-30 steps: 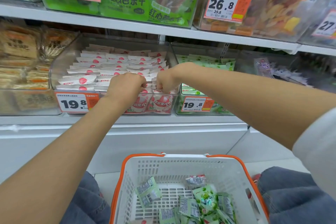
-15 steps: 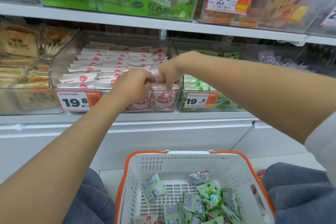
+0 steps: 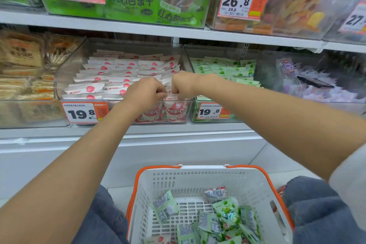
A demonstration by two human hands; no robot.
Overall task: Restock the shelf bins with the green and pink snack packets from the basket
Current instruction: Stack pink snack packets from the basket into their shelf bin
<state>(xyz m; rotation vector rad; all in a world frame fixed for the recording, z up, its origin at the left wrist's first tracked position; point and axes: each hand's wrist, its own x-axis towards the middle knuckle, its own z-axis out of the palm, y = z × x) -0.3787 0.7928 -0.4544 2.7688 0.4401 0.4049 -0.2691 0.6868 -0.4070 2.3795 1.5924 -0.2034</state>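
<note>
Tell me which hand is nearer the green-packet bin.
Right. The right hand sits at the pink bin's front right corner, just beside the green-packet bin. The left hand is on its far side, further left; both grip pink packets.

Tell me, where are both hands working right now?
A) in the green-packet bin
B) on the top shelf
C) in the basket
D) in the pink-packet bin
D: the left hand and right hand both pinch pink packets at the front of the pink-packet bin; the basket sits below, untouched.
</note>
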